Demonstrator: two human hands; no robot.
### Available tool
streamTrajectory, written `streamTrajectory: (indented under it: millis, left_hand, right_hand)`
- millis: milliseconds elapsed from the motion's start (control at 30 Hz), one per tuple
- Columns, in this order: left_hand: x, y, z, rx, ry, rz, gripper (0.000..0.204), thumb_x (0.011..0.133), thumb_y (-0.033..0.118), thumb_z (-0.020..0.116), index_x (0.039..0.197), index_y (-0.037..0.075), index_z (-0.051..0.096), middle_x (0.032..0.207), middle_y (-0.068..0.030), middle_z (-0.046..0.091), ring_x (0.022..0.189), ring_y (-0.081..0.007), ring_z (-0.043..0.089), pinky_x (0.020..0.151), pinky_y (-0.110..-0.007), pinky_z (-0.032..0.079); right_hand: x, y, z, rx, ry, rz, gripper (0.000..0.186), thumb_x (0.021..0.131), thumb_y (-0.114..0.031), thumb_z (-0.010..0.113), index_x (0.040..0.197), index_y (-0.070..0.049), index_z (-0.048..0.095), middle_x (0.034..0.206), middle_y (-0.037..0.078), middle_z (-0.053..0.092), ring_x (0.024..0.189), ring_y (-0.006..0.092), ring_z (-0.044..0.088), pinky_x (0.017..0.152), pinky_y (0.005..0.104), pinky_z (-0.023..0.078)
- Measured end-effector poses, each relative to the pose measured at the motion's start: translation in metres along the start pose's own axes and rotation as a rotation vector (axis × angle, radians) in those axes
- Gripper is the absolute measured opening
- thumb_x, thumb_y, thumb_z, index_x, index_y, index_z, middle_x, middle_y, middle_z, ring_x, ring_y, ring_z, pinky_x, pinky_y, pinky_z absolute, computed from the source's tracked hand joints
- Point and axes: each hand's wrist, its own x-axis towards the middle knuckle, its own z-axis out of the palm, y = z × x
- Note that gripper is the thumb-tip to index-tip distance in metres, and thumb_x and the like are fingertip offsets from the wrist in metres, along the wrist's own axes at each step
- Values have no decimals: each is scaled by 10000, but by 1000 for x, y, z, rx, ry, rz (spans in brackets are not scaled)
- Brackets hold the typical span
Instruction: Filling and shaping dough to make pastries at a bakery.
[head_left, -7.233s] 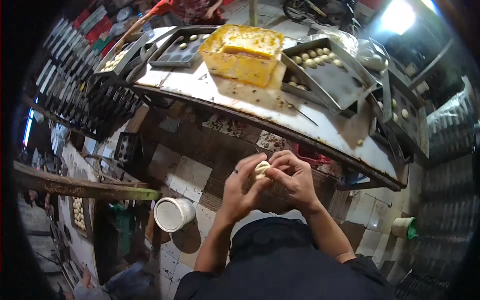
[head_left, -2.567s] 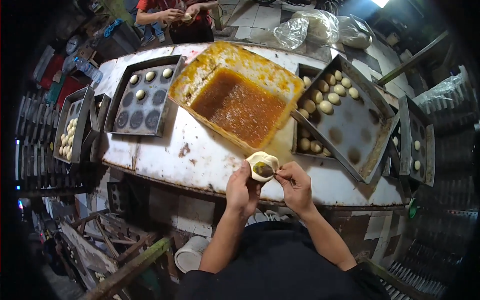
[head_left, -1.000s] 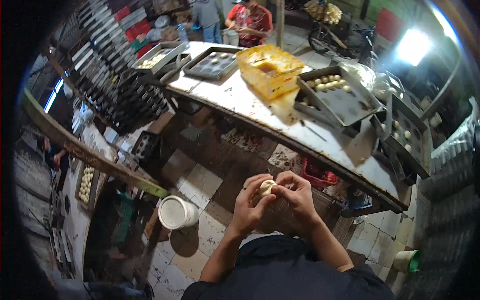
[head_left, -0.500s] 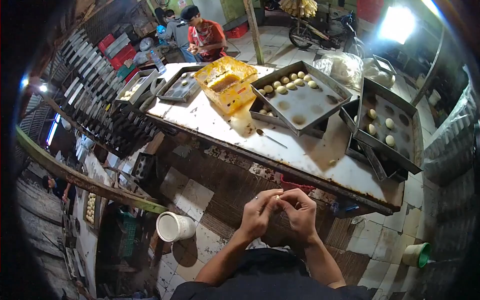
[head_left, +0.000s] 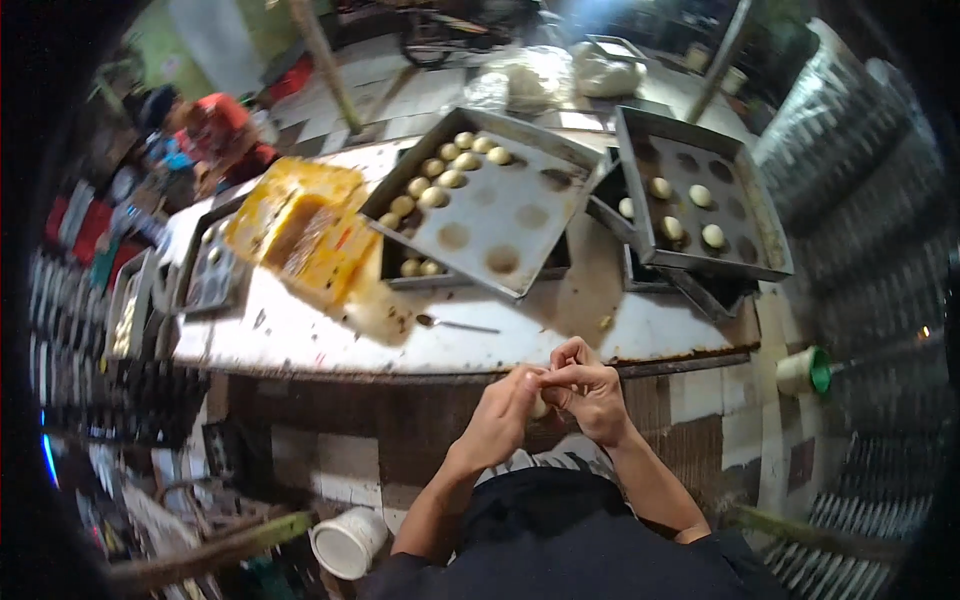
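Note:
Held in front of my body, just off the table's near edge, my left hand (head_left: 500,415) and my right hand (head_left: 590,400) meet at the fingertips. Both are closed around a small pale dough ball (head_left: 540,407), mostly hidden by the fingers. On the table (head_left: 380,345) beyond them lies a spoon (head_left: 460,326) with a dark bowl. A metal tray (head_left: 520,170) behind it carries several round dough balls along its left and far sides. It rests tilted across another tray. To the right, a second metal tray (head_left: 735,210) holds several dough balls.
A yellow plastic tub (head_left: 345,190) with brown filling stands left of the trays. Further left is a smaller tray (head_left: 212,275). A co-worker (head_left: 220,135) in red is at the table's far left. A white bucket (head_left: 348,542) and a green-lined pot (head_left: 803,372) stand on the floor.
My view has swung to the right, so the table and trays appear further left and level. My hands stay together, and more of the dough ball shows beneath my left fingers.

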Motion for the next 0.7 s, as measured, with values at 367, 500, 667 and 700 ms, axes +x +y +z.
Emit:
streamTrajectory:
  millis: [367,500,667,700]
  left_hand:
    - [171,45,86,513,-104,649,160,959,55,572,1112,25,607,1139,-123,676,1100,-328,566,987,-469,340]
    - [224,48,126,76,-316,318,670,1050,314,532,1573,93,178,1562,-202,387,1415,-320,398,1184,-455,231]
    - [266,51,123,182,-236,260,766,999,210,634,1598,35,191,1656,-219,256,1524,-340,289,1218,-473,238]
    - [270,51,120,238,-191,247,722,989,202,655,1574,28,270,1639,-219,293,1512,-344,313,1212,-462,257]
  right_hand:
    - [18,-21,-80,716,587,180,525,1016,-295,679,1404,29,537,1223,72,651,1123,156,634,1023,304,503]
    - [30,-28,-187,382,570,332,392,1004,-99,643,1372,25,589,1224,90,675,1087,154,653,959,319,539]
    - [82,-18,-352,-1335,847,172,484,974,-88,611,1435,39,542,1450,243,575,1309,370,587,1093,461,470]
    - [85,-13,-386,-1316,712,234,464,969,-104,627,1401,51,561,1456,259,554,1330,405,554,1118,464,450]
